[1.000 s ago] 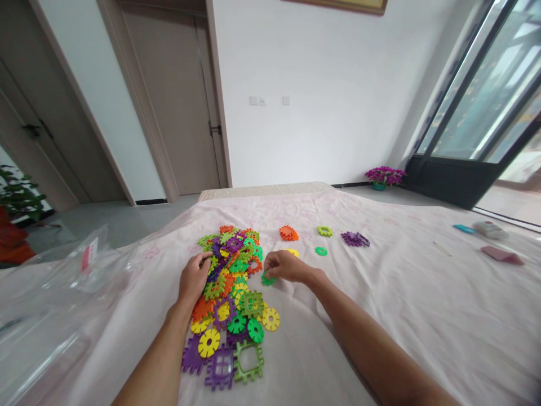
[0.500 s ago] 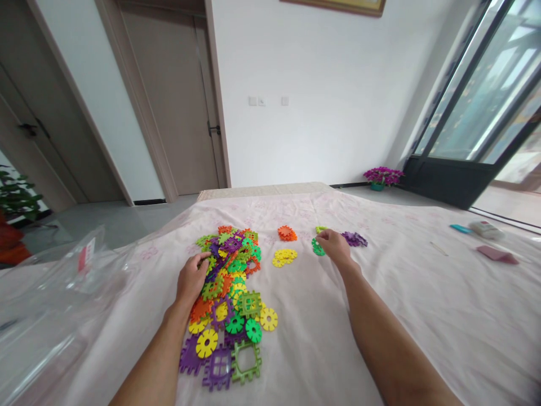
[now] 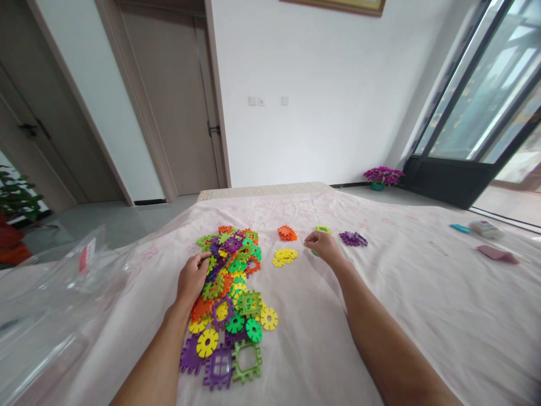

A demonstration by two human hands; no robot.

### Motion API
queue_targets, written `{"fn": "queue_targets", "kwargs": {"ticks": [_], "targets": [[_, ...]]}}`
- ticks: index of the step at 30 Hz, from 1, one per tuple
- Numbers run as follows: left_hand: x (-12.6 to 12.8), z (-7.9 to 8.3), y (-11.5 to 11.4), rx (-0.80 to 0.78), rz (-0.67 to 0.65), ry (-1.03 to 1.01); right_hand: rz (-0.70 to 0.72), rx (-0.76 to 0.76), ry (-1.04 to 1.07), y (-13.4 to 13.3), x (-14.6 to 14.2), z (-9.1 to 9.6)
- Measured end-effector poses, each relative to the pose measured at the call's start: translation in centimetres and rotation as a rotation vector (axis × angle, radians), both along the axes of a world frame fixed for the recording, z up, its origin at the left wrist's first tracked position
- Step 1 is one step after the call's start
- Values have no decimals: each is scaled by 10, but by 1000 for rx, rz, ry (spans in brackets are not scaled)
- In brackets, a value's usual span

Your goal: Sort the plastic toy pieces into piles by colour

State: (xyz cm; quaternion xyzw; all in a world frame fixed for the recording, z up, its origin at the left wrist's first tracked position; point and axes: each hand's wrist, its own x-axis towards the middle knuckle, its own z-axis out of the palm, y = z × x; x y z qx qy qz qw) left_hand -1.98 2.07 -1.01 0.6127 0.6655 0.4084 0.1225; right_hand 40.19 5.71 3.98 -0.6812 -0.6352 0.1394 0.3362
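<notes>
A mixed heap of plastic building pieces (image 3: 230, 265), notched discs and toothed squares in purple, green, yellow and orange, runs down the middle left of the cloth. My left hand (image 3: 194, 274) lies against the heap's left edge, fingers stretched over it. To the right, my right hand (image 3: 324, 246) hovers with fingers drawn together and no piece showing in them. It mostly covers the green discs, and light green pieces (image 3: 323, 229) peek out behind it. Nearby are small groups of orange pieces (image 3: 287, 233), yellow discs (image 3: 284, 257) and purple pieces (image 3: 353, 239).
The pink-white cloth (image 3: 406, 293) is wrinkled. Clear plastic packaging (image 3: 63, 293) lies at the left. At the far right are a blue item (image 3: 460, 228), a white packet (image 3: 486, 230) and a pink folded item (image 3: 497, 254).
My right hand has moved a little left, away from the purple pieces, and now hides most of the green discs. My left hand has stayed in place.
</notes>
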Motion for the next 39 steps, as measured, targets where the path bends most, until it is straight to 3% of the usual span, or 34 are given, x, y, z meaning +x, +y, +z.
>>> {"fn": "queue_targets", "kwargs": {"ticks": [3,6,10,16,26,31,39], "targets": [[0,0,0,7,-6,-5,344,-76,141,-6,-33,4],[0,0,0,-6,-9,-11,682,-282,162,-19,-67,5],[1,1,0,-5,-12,-19,910,-401,61,-40,-103,5],[2,4,-1,-13,-5,-21,954,-426,-102,-58,-128,9],[0,1,1,-14,-3,-21,1056,-431,-274,-58,-132,11],[0,2,1,-17,2,-14,983,-388,-300,-64,-138,11],[-1,0,2,-10,0,-11,896,-349,-161,-59,-133,6]]}}
